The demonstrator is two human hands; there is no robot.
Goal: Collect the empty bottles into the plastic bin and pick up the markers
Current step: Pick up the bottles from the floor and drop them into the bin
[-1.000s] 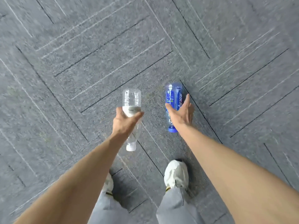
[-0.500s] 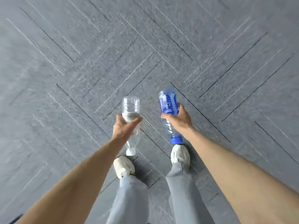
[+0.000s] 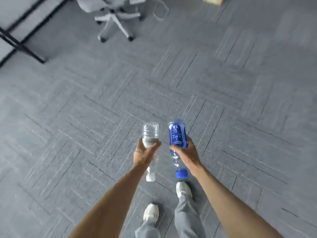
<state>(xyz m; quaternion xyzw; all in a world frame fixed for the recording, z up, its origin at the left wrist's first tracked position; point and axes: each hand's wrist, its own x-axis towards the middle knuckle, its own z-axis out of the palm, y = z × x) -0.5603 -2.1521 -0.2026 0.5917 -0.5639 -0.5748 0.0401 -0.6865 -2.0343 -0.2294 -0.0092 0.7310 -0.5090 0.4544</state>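
Note:
My left hand (image 3: 145,154) grips a clear plastic bottle (image 3: 150,133) around its middle, white cap pointing back toward me. My right hand (image 3: 187,154) holds a bottle with a blue label (image 3: 177,133) and a blue cap, also cap toward me. Both bottles are held side by side above the grey carpet, bases pointing forward. No plastic bin and no markers are in view.
A grey office chair (image 3: 115,16) on a five-star wheeled base stands ahead at the top. A black metal table leg (image 3: 22,47) runs along the top left. A cable (image 3: 161,11) lies on the floor behind the chair. My two feet stand on the patterned carpet (image 3: 240,117).
The view has lifted and moved forward, bringing the chair and table frame into sight. Both hands keep the same hold on their bottles. My feet have stepped.

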